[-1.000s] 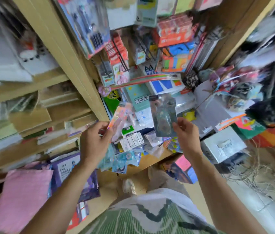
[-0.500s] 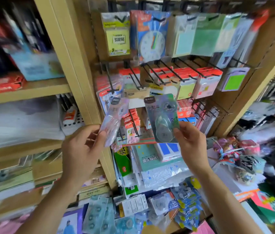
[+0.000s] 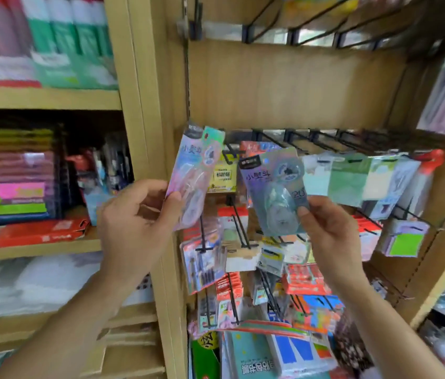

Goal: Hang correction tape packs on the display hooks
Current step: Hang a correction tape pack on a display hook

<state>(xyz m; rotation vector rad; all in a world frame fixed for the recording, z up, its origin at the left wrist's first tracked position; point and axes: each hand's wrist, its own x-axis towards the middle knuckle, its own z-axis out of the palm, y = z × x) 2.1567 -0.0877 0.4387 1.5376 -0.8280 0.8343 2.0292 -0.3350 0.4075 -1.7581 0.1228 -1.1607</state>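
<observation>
a: hand status?
b: i read my left hand [image 3: 134,222] pinching the pink holographic correction tape pack [image 3: 191,181], my right hand [image 3: 330,236] pinching the blue-grey holographic pack [image 3: 276,192]; both packs are held in front of the black wire hook row [image 3: 298,138].

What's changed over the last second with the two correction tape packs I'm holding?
Both hands rose from the pile of packs below to the display hooks: the left hand carried the pink pack up to the row's left end, the right hand brought the blue pack up beside it. Unchanged: each hand grips its pack; neither pack is hung yet.
</observation>
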